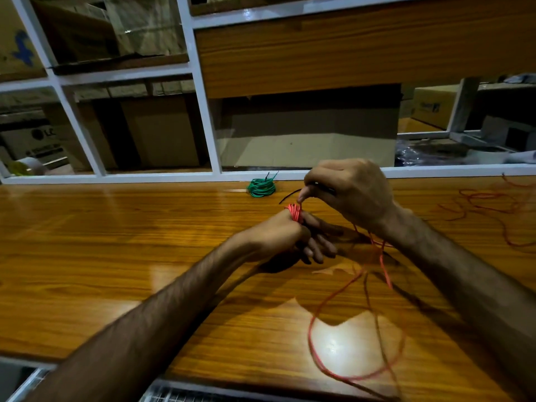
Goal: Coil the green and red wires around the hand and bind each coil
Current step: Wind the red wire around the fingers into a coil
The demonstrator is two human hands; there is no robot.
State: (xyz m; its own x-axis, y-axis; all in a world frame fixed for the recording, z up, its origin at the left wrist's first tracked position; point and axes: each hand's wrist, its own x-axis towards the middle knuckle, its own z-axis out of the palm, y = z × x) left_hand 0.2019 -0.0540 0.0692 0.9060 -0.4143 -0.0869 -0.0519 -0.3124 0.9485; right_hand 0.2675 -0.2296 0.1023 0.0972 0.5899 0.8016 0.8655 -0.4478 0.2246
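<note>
Glossy orange-brown wood grain covers the table, which runs up to a white-framed partition with cardboard boxes stacked behind its openings. A bright patch of lamp glare sits on the near part of the tabletop.

Left hand — held above the table near its middle, with a tight bunch of red wire wound around its upper fingers; the lower fingers are curled loosely and point to the right. Right hand — just above and to the right of the left, close but not touching it, fingers curled, thumb and forefinger pinching the red strand where it meets the bunch. A thin black strip, possibly a tie, juts out leftward from that same pinch; how it is held cannot be told.

From the right hand the loose red wire drops beneath the wrist and sweeps in a wide blurred loop over the near tabletop. More red wire lies tangled at the far right of the table.

Green wire — already a compact coil, lying flat on the far edge of the table against the white frame, well apart from both hands, with short ends sticking up from it.
</note>
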